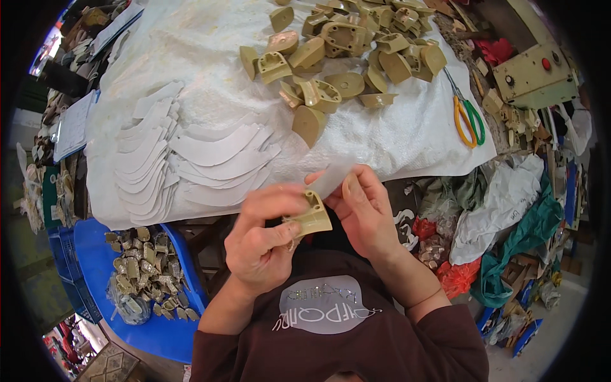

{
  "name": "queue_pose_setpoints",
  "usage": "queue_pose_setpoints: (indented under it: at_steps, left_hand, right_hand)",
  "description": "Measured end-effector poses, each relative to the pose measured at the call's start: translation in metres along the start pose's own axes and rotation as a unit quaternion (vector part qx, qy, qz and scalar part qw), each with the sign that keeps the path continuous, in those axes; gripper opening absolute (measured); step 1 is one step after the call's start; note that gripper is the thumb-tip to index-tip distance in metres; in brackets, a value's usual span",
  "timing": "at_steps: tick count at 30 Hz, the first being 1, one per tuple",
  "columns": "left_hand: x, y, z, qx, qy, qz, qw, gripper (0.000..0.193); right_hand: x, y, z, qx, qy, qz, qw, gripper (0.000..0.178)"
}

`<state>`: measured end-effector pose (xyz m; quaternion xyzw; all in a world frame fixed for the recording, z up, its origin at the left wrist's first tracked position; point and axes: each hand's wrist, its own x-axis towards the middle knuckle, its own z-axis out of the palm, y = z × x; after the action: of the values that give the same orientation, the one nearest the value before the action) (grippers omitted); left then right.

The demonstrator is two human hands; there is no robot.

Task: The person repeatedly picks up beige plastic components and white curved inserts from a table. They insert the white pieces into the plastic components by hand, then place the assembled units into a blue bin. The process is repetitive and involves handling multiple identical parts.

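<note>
- A glossy beige, hollow, wedge-shaped piece (314, 222) is clasped by the left hand (259, 239) before the chest.
- A thin, whitish strip (333, 178), long axis slanting away rightward, is pinched by the nearer right hand (366, 210) just beyond the piece; contact cannot be told.
- Curved white strips (219, 156) are fanned out farther left.

Hands, bare: 2, left (261, 239) and right (366, 207). Beige moulded piece (313, 220) in hand: 1. Loose beige pieces (345, 83) on white sheet (407, 143): several dozen, overlapped, no exact count. Smaller pieces (149, 267) on blue seat (153, 334): dozens, likewise uncountable. Pale strip (333, 178) in hand: 1. Strip stacks: 2, left (145, 165) and right (219, 159), over five strips apiece. Scissors (457, 95): 1 pair. Red button (545, 63): 1.
</note>
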<state>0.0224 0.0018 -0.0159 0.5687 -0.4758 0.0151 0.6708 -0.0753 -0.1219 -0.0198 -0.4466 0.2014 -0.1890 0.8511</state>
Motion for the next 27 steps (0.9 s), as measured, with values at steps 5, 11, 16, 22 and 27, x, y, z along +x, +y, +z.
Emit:
queue_pose_setpoints:
  at_steps: [5,11,16,22,27]
  left_hand:
    - [-0.003,-0.001,0.0,0.17,-0.055,0.059,0.982,0.031]
    - [0.0,0.002,0.009,0.304,-0.073,0.091,0.946,0.024]
    - [0.001,0.005,0.009,0.34,-0.1,0.059,0.933,0.02]
    - [-0.003,-0.002,0.0,0.139,-0.058,-0.103,0.983,0.023]
    - [-0.008,-0.007,0.005,-0.025,-0.059,-0.113,0.992,0.022]
  right_hand:
    - [-0.004,-0.004,-0.007,0.016,-0.048,-0.014,0.999,0.026]
    - [-0.01,-0.004,-0.004,-0.077,-0.07,-0.05,0.993,0.031]
    - [-0.01,-0.004,-0.008,-0.265,-0.087,-0.102,0.955,0.037]
    - [0.008,-0.018,-0.019,-0.362,-0.172,-0.173,0.9,0.043]
    - [0.024,-0.032,-0.03,-0.195,-0.181,0.104,0.958,0.039]
